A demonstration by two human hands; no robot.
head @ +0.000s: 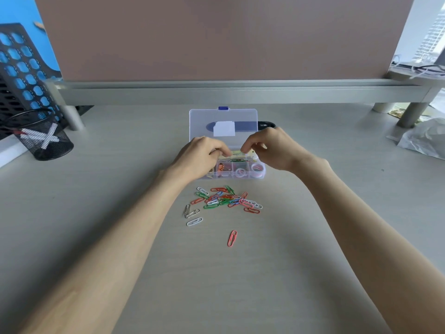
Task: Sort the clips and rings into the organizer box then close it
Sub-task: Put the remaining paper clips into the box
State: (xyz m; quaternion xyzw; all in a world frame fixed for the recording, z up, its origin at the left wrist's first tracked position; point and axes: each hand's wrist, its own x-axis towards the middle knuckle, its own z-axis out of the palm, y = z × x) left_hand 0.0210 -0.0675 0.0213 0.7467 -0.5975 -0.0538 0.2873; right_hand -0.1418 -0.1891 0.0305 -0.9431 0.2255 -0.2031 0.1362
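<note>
A: Where does it all sit?

B: The organizer box (227, 175) is at the middle of the frame, open, with its lid (224, 116) laid back toward the top edge. The heap of paper clips (226, 201) lies on the desk (313, 213) just below it. One red clip (232, 238) lies apart, lower down. Rings (257, 168) already sit in the lower right compartments.

A: And the hands?

B: The left hand (202, 157) and right hand (272, 148) both hover over the box's upper row, fingers curled and tips bunched. I cannot tell whether either pinches a clip.

A: How to do this step well?

B: I would release low inside one compartment and keep like with like. Small pinches from the heap will go better than handfuls.

A: Orientation?

B: The box's long axis runs left to right, and its blue latch (223, 108) points to the top of the frame. The red clip's long axis runs nearly top to bottom.
</note>
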